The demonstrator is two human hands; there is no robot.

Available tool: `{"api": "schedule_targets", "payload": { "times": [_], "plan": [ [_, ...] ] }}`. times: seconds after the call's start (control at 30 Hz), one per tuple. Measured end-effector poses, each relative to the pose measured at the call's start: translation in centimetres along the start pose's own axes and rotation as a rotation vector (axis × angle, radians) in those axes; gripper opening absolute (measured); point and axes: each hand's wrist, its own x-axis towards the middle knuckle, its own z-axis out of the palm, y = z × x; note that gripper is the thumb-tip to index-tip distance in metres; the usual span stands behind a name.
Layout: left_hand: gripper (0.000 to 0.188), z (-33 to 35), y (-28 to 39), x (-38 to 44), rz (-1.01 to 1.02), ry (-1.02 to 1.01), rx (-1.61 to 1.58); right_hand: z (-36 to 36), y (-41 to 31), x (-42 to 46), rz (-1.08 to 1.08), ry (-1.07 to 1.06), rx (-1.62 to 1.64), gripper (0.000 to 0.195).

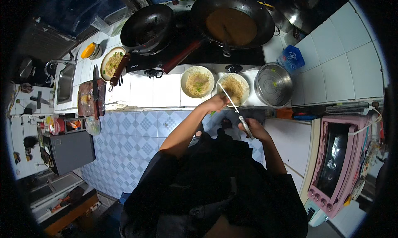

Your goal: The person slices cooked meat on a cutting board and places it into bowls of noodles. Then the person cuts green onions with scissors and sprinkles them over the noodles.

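Observation:
My right hand point(254, 129) grips the pale handle of a long, slim cutting tool point(229, 98). Whether it is a knife or closed scissors, I cannot tell. Its bright blade slants up and left across a patterned bowl of noodles point(238, 84). My left hand point(217, 103) has curled fingers at that bowl's front rim, close to the blade. From under it pokes the tip of a green vegetable point(213, 113), mostly hidden by the hand. Just left stands a second bowl of noodles point(199, 82), with chopped greens on top.
A steel pot point(273, 85) stands right of the bowls. Behind them, a gas stove point(192, 60) carries a wok of brown liquid point(231, 26) and an empty wok point(147, 28). Handles project over the counter. A kitchen knife point(95, 82) lies on a chopping board point(85, 96) at left.

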Motion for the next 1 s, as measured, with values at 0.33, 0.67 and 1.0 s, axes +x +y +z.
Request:
{"api": "schedule_targets", "payload": {
  "times": [0.33,0.67,1.0],
  "plan": [
    [0.015,2.3,0.1,3.0,0.049,0.031,-0.096,-6.4,3.1,0.9,-0.073,-0.152,-0.128,0.032],
    [0.014,5.2,0.7,3.1,-0.004,0.164,-0.189,-9.0,3.9,2.3,-0.109,-0.231,-0.241,0.049],
    [0.018,5.2,-1.2,4.1,0.09,0.239,-0.238,-9.7,5.8,3.7,-0.284,-0.3,-0.33,0.042]
  ]
}}
